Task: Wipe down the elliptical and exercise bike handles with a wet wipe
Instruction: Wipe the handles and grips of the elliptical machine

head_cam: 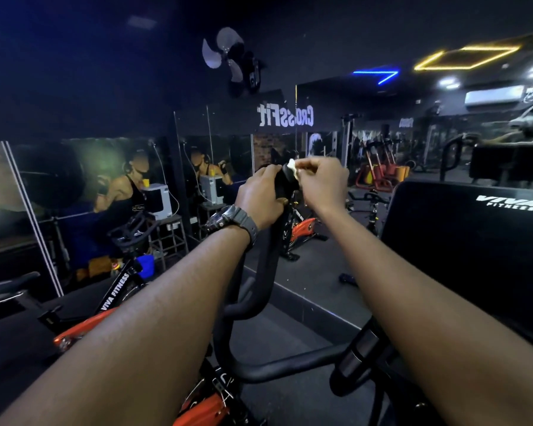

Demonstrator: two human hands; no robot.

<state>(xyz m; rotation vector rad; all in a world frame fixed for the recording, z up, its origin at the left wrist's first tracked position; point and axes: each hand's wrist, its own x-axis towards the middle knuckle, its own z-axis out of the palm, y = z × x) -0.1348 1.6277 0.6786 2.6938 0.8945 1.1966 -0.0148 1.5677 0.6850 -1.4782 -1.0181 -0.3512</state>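
Note:
A black curved exercise bike handle [266, 262] rises from the orange and black bike [203, 407] below me. My left hand [260, 196], with a dark watch on the wrist, grips the handle just under its top end. My right hand [320, 179] pinches a small white wet wipe [292, 167] and holds it against the tip of the handle. Most of the wipe is hidden by my fingers.
A second orange Viva Fitness bike [105, 305] stands at the left. A black console panel [474, 241] with Viva Fitness lettering fills the right. Mirrors [290, 149] line the wall ahead, reflecting more gym machines. A fan [234, 61] hangs on the wall above.

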